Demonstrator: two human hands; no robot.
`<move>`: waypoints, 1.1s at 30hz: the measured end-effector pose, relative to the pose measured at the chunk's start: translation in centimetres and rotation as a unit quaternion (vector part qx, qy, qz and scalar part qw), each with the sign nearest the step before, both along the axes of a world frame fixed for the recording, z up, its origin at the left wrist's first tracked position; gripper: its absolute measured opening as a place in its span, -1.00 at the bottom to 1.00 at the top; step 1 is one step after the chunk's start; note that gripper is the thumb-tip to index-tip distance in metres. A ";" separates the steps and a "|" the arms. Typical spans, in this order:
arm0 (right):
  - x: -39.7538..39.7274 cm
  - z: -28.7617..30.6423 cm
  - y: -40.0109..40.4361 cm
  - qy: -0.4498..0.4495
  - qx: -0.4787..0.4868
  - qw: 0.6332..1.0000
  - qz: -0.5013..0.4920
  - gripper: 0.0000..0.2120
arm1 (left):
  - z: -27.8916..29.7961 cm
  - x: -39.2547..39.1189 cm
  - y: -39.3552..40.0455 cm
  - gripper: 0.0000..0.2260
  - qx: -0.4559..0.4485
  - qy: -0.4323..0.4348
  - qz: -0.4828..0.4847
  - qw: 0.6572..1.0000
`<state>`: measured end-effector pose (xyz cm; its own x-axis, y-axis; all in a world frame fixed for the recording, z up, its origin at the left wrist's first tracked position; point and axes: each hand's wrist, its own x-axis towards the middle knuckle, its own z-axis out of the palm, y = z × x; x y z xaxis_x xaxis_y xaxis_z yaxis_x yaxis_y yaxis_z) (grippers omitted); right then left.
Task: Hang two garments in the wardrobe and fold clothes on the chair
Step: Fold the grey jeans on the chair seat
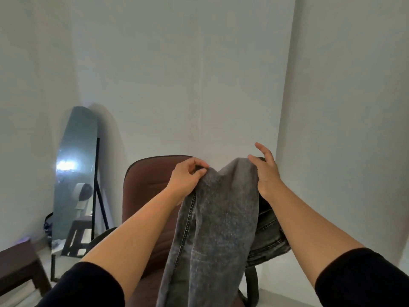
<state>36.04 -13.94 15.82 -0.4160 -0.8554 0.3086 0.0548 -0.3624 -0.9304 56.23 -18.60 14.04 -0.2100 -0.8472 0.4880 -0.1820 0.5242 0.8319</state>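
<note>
Grey jeans (214, 218) in both grips, left hand (188, 176), right hand (265, 171), above chair (143, 191).

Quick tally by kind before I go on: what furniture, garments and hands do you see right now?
Garments: 1, grey jeans, held up over the chair
Chairs: 1, brown chair
Mirrors: 1, standing mirror, at the left wall
Wooden stools or tables: 1, dark wooden stool, only partly in view
Hands: 2, left hand and right hand, both on the jeans
Total: 6
</note>
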 end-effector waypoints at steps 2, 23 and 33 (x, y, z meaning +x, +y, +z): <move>-1.0 -0.5 0.9 -0.002 0.000 0.999 0.044 -0.64 | 1.0 -0.7 0.1 -0.78 0.001 0.073 0.002 0.997; 0.6 -1.2 1.7 0.047 0.003 0.978 0.201 -0.49 | 2.4 2.4 -2.0 -0.68 -0.033 -0.006 0.133 0.991; -1.3 -3.4 3.7 0.060 0.021 0.984 0.166 -0.53 | 3.8 0.6 -1.8 -0.68 -0.045 -0.020 0.121 0.991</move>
